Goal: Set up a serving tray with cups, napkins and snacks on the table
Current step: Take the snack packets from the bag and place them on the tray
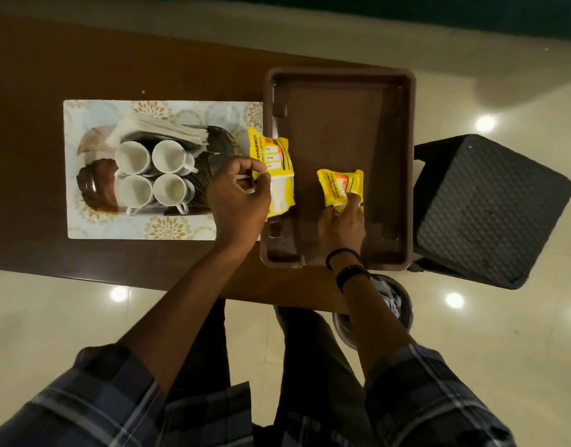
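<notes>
Beyond your sleeves [93, 398], left fingers [260, 175] pinch a yellow packet [276, 153] at the tray's [406, 150] left rim; right fingers [353, 201] pinch a smaller packet [340, 183] inside, probably to lay it flat.

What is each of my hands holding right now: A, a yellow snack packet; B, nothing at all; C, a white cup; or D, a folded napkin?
A: the left hand pinches a yellow snack packet at the left rim of the brown tray, and the right hand grips a second yellow packet inside that tray.
</notes>
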Demonstrator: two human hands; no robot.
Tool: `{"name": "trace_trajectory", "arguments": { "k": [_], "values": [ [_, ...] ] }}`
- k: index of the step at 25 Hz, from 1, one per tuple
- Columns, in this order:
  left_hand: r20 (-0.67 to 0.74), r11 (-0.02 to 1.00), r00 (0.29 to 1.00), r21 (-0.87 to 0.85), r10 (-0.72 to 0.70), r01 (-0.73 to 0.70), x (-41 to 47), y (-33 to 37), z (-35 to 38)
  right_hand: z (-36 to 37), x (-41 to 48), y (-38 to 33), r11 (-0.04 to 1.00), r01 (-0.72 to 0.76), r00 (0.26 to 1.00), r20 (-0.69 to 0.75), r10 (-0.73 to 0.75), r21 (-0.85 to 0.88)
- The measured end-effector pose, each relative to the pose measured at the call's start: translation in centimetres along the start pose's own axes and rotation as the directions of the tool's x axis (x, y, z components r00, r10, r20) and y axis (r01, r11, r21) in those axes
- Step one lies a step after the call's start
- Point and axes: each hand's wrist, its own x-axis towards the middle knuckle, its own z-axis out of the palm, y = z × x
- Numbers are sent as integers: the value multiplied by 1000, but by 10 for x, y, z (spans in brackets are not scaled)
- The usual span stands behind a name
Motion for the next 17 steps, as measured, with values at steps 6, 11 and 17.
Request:
{"name": "trace_trajectory", "arguments": {
  "k": [6, 11, 17],
  "values": [
    [34, 996, 996, 5, 85, -86, 18, -9, -74, -13, -27, -59, 970, 76, 991, -122, -48, 233],
    [15, 997, 999, 67, 30, -31, 41, -30, -137, 12, -51, -104, 852, 181, 979, -9, -202, 491],
    [-67, 994, 997, 107, -27, 34, 70, -73, -193, 60, -56, -136, 896, 123, 982, 79, -172, 426]
  ]
}}
